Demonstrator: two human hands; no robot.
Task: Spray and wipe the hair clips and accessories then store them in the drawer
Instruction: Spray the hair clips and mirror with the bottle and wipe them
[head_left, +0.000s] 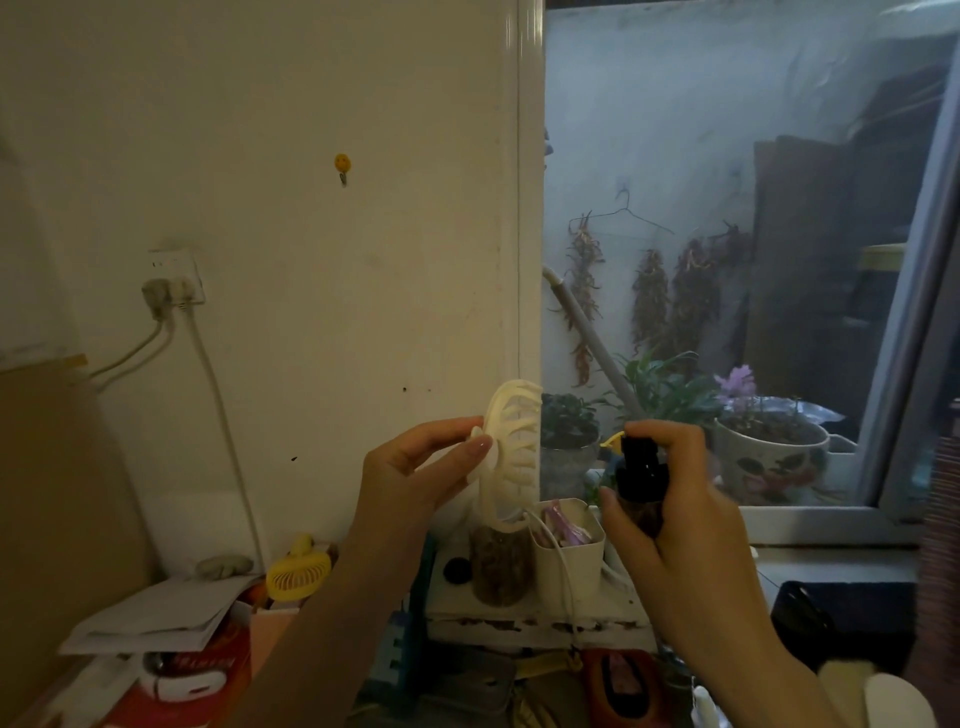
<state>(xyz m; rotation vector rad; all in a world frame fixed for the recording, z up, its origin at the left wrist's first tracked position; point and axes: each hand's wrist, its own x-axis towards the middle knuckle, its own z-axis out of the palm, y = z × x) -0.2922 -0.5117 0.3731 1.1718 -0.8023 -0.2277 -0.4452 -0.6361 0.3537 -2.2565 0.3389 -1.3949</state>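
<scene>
My left hand (421, 467) pinches a large cream claw hair clip (511, 447) by its handle and holds it upright in front of the wall, teeth pointing right. My right hand (670, 499) grips a small dark spray bottle (640, 480), with a finger on top of its black head. The nozzle faces left toward the clip, a short gap away. No drawer or cloth is in view.
Below the hands stands a cluttered surface: a white cup (569, 551) with pink items, a jar (501, 564), a yellow mini fan (298, 571), papers (161, 613) on a red tin. Potted plants (769, 452) line the window sill at the right. Cables hang from a wall socket (174, 283).
</scene>
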